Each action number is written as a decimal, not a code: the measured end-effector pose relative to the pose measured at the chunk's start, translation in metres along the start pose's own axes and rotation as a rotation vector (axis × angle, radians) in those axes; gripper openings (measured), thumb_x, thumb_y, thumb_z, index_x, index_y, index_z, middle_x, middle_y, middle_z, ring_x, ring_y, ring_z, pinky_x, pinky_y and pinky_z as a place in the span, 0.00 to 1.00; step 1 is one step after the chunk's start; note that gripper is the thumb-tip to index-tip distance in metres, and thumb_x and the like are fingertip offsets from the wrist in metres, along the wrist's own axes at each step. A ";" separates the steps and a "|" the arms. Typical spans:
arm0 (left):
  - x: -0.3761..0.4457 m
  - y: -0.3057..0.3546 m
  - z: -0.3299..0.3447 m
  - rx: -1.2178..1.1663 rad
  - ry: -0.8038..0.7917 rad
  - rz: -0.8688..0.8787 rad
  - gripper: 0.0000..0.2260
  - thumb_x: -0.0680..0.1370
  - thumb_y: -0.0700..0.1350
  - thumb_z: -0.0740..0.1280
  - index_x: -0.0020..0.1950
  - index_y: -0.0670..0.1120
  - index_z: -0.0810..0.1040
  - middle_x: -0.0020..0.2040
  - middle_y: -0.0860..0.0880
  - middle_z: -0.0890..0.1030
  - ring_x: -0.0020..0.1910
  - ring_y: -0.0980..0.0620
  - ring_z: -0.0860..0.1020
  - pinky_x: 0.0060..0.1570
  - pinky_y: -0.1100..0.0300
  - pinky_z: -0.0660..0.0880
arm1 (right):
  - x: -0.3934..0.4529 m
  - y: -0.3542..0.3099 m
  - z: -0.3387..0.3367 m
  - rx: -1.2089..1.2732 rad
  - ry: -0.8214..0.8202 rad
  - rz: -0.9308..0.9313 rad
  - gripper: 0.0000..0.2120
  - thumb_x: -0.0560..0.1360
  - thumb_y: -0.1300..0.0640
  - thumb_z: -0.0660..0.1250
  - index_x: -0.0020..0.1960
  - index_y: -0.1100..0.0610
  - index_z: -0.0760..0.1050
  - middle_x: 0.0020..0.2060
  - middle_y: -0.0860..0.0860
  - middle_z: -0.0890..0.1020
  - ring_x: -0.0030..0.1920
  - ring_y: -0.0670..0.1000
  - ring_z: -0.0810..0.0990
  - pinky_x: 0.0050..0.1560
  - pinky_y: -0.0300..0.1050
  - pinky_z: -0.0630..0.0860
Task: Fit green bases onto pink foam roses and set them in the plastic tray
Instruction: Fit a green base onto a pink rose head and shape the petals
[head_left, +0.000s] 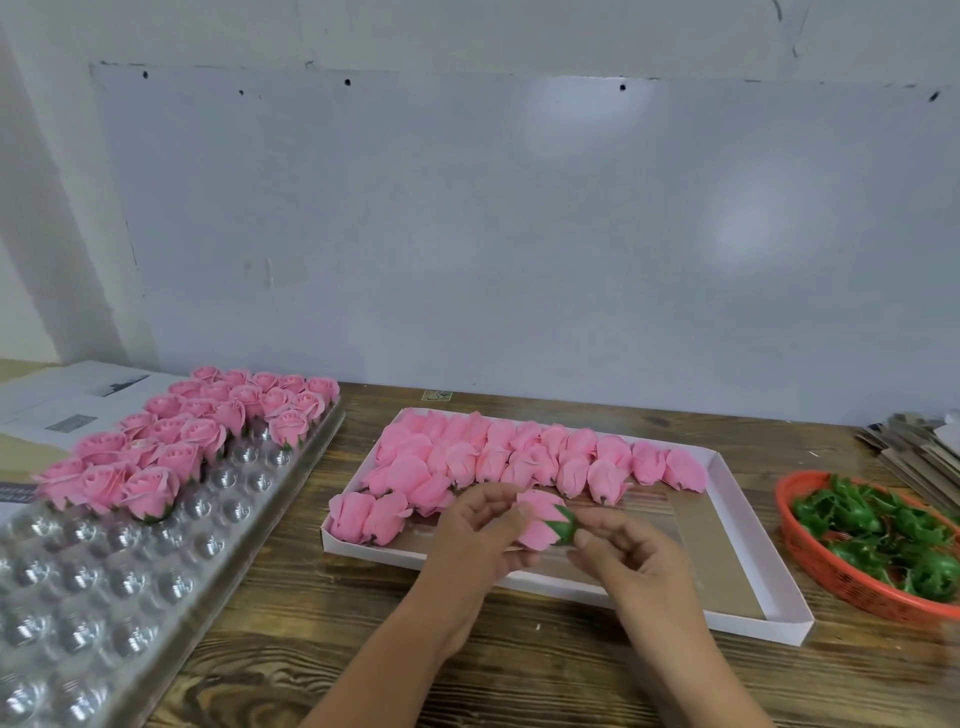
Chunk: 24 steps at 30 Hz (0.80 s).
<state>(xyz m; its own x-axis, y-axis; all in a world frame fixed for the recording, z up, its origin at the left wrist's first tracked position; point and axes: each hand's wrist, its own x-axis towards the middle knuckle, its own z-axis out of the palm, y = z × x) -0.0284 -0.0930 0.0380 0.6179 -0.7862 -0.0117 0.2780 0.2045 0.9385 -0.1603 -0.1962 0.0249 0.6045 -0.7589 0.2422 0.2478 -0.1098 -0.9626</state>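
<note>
the pink rose (537, 525) being worked on is held up off the worktop, just above the near edge of the white box (748, 587), lying sideways with its bloom toward the left and its stem end toward the right. a green base (565, 525) sits on that right end, and it looks partly or fully seated, though how far on it is cannot be told. the left hand (478, 530) has its fingers curled round the bloom, likely to steady the soft foam without crushing it. the right hand (623, 551) pinches the green base between thumb and fingertips, a grip suited to pushing or twisting it home.

behind the hands, the white box holds rows of bare roses (519, 457) lying on their sides across its far half, kept close so the left hand can take the next one. at the right edge of the worktop an orange basket (831, 571) holds loose green bases (883, 535), within reach of the right hand.

along the left side of the wooden worktop (322, 649) lies the clear plastic tray (104, 571) with its rounded cups. finished roses (171, 441) stand upright, blooms up, filling its far end, while the nearer cups remain unfilled. judging by that, the task is partway along, and the held rose should go to the next free cup beside the nearest standing row.

papers (67, 405) lie at the far left corner, and a stack of flat sheets (914, 447) at the far right.
</note>
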 end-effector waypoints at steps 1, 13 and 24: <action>0.000 -0.001 0.000 0.002 -0.010 0.009 0.10 0.75 0.42 0.74 0.55 0.44 0.83 0.52 0.44 0.86 0.49 0.47 0.85 0.44 0.57 0.81 | 0.000 0.000 0.001 -0.002 0.011 -0.012 0.14 0.74 0.73 0.67 0.47 0.56 0.84 0.44 0.55 0.87 0.45 0.49 0.85 0.45 0.37 0.81; 0.001 -0.009 0.001 0.215 0.062 0.112 0.09 0.75 0.40 0.75 0.52 0.51 0.83 0.47 0.50 0.86 0.48 0.52 0.85 0.44 0.61 0.81 | -0.001 0.003 0.002 -0.071 -0.064 0.020 0.18 0.73 0.72 0.69 0.57 0.55 0.79 0.48 0.48 0.87 0.51 0.46 0.85 0.48 0.34 0.79; -0.012 -0.005 0.009 0.274 -0.204 0.112 0.23 0.65 0.56 0.80 0.59 0.58 0.82 0.57 0.54 0.84 0.57 0.55 0.82 0.54 0.60 0.78 | -0.011 0.000 0.011 0.349 -0.364 0.321 0.10 0.74 0.60 0.71 0.54 0.59 0.84 0.53 0.60 0.84 0.51 0.52 0.84 0.50 0.42 0.81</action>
<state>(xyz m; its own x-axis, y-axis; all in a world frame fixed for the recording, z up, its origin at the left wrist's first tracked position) -0.0443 -0.0898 0.0365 0.4663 -0.8735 0.1397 -0.0076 0.1539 0.9881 -0.1588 -0.1811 0.0236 0.8956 -0.4437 0.0318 0.2072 0.3528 -0.9125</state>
